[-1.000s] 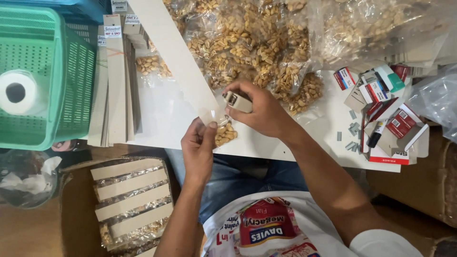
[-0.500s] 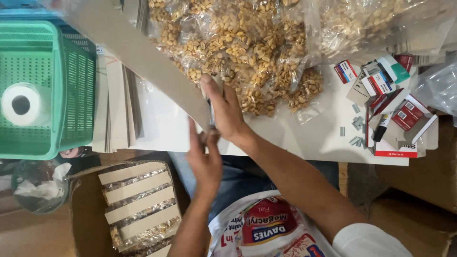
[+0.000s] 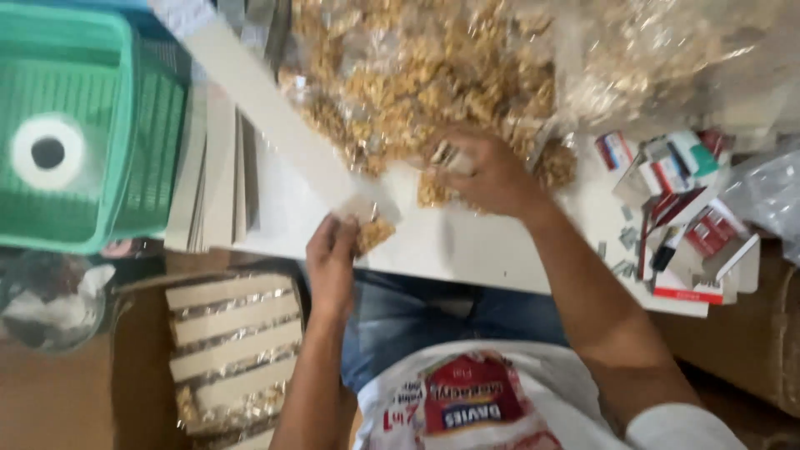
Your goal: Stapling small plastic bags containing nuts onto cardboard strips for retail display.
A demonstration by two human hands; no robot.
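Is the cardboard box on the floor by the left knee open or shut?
Open: the cardboard box has its top uncovered, showing stacked filled packets with pale card strips inside.

Green plastic basket (image 3: pixel 125 125) with slatted walls at upper left, holding a white roll with a dark core (image 3: pixel 47 152). Just right of the basket, a stack of pale flat boards (image 3: pixel 218 179) stands on edge on the white table (image 3: pixel 467 250). At right, a cluster of small red, white and green cartons (image 3: pixel 679 167), with scattered metal clips (image 3: pixel 623 242) beside it and a crumpled clear bag (image 3: pixel 767 196) at the far edge. Below the table, an open cardboard box (image 3: pixel 137 367) contains filled packets under pale card strips (image 3: pixel 237 350). A grey bundle (image 3: pixel 50 300) lies blurred at lower left.
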